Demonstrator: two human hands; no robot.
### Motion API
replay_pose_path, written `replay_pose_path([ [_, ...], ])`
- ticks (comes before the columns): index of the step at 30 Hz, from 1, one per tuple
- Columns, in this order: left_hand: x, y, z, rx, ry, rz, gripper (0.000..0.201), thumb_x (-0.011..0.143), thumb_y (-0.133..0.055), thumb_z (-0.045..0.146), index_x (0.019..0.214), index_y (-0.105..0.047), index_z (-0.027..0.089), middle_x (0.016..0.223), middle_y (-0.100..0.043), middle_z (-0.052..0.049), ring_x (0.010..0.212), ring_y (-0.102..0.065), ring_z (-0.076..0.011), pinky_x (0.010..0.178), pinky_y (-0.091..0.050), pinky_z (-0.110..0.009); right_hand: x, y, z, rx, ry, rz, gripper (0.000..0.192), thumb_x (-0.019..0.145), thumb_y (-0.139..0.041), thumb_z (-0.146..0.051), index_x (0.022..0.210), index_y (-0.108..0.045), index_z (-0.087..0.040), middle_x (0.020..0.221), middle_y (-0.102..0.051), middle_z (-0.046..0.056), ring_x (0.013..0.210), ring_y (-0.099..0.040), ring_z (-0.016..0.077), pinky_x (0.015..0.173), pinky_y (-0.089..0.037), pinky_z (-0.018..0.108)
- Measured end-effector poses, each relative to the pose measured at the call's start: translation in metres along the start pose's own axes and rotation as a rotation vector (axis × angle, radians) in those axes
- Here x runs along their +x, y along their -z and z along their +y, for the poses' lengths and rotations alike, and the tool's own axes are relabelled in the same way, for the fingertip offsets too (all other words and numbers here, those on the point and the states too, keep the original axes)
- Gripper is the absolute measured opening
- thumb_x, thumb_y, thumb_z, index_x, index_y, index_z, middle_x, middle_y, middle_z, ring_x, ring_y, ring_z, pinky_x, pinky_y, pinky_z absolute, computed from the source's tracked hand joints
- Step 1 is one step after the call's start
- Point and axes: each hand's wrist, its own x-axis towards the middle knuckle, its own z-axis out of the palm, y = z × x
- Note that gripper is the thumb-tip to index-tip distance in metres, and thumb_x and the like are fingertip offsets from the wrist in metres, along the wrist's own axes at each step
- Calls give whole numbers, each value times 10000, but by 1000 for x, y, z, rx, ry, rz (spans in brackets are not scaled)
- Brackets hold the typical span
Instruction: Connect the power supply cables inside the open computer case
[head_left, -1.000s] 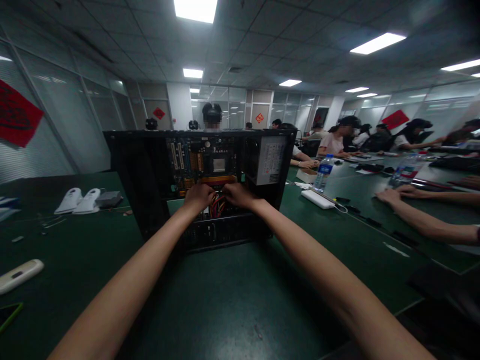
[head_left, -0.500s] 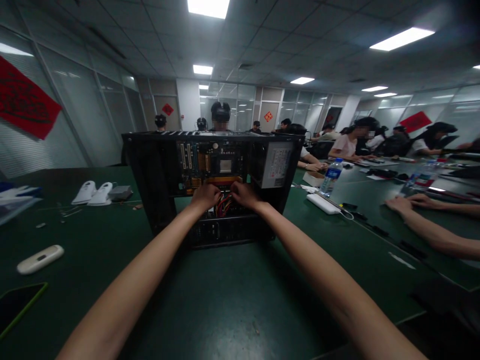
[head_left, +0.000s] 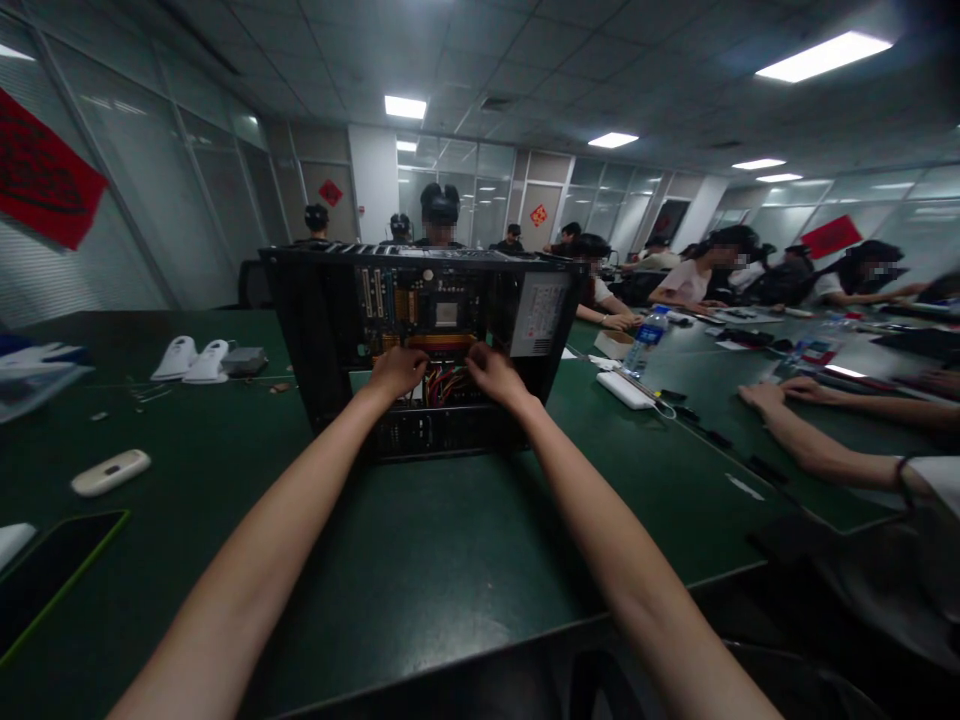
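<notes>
A black open-sided computer case [head_left: 300, 330] stands on the green table with its inside facing me. Within it are a motherboard [head_left: 471, 300] with a pale square processor socket [head_left: 445, 314], and orange-yellow memory slots [head_left: 442, 343]. My left hand [head_left: 399, 373] reaches in at the left end of these slots, fingers curled together. At their right end is my right hand [head_left: 495, 374], its fingers pinched; what either hand grips is hidden. Red, yellow and black cables [head_left: 444, 386] bunch between and below the hands. The labelled power supply [head_left: 538, 312] sits at upper right.
To the left lie a phone with a green edge [head_left: 56, 570], a cream oval device [head_left: 111, 473], white plastic pieces [head_left: 205, 361] and a grey box [head_left: 245, 360]. On the right are a water bottle [head_left: 646, 340], a white power bank [head_left: 625, 390] and a co-worker's hands [head_left: 772, 395].
My hands have moved apart, the left one leftward and the right one slightly rightward along the slots. More of the cables shows between them. The view has tilted down.
</notes>
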Motion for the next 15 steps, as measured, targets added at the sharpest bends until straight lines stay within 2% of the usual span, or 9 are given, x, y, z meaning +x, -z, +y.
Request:
replay_pose_path([
  [3,-9,9,1,-27,3,47,367,968,-467,366,1176,-747,251,1113,-766,-77,1029,-709,-271,866,-523,-339,-46,10,-19,176,-43,178,145,934,-581,-293,904,-646,-166,842,-689,61,762,-637,191,734,-461,290],
  [5,-20,16,2,-49,-25,87,389,991,-440,392,1143,-757,225,1093,-769,-93,1011,-710,-265,840,-514,-329,-92,18,-37,326,-71,184,197,940,-590,-349,901,-661,-169,869,-699,67,814,-651,198,775,-480,298],
  [8,-48,20,2,-24,-129,116,454,1015,-395,439,987,-782,203,972,-777,-107,895,-717,-265,724,-486,-325,-177,30,-65,594,-281,148,264,944,-614,-434,952,-682,-179,965,-713,82,896,-661,198,815,-496,300],
  [10,-72,16,2,68,-194,72,517,1026,-354,475,861,-762,202,845,-761,-98,773,-703,-256,637,-441,-321,-239,33,-82,777,-464,90,334,928,-637,-497,850,-659,-174,849,-698,69,754,-648,169,738,-502,283],
  [11,-83,12,2,120,-223,50,536,1024,-348,497,818,-741,197,810,-749,-95,735,-691,-255,620,-424,-324,-270,31,-88,903,-562,5,400,927,-622,-544,795,-637,-167,751,-676,61,652,-630,158,657,-497,273],
  [13,-102,3,4,210,-277,112,479,1015,-382,497,883,-710,173,864,-739,-104,785,-679,-269,651,-422,-347,-328,20,-97,1126,-761,-154,525,892,-585,-664,728,-608,-165,587,-612,49,469,-566,154,465,-420,249],
  [15,-113,-5,7,264,-274,204,421,1019,-395,444,925,-684,153,903,-725,-113,838,-664,-273,706,-424,-371,-372,0,-104,1223,-885,-214,597,811,-599,-740,611,-571,-178,513,-565,48,459,-566,162,451,-415,245],
])
